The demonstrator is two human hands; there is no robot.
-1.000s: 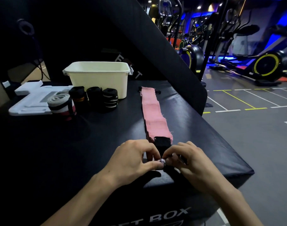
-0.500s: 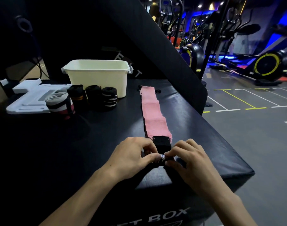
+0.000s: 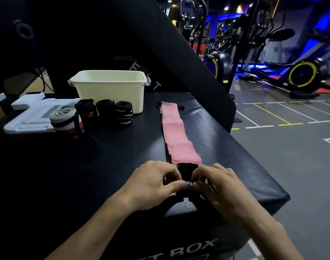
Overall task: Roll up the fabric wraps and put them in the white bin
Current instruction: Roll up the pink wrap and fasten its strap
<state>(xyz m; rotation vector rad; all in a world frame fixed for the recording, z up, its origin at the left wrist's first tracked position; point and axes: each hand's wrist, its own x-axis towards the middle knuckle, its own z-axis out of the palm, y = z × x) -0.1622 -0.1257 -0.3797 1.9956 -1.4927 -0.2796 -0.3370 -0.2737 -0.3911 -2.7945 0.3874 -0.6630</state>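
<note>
Where the pink wrap (image 3: 176,132) lies flat along the black box (image 3: 235,156), its near end turns into a short black section with frayed pink edges just above. Left hand (image 3: 153,182) and right hand (image 3: 214,184) both pinch that black end, fingers curled, thumbs meeting at a small tight roll. Far end reaches toward the white bin (image 3: 109,87). Four rolled wraps (image 3: 91,114) stand just beside the bin's front, one grey-topped, three black with stripes.
</note>
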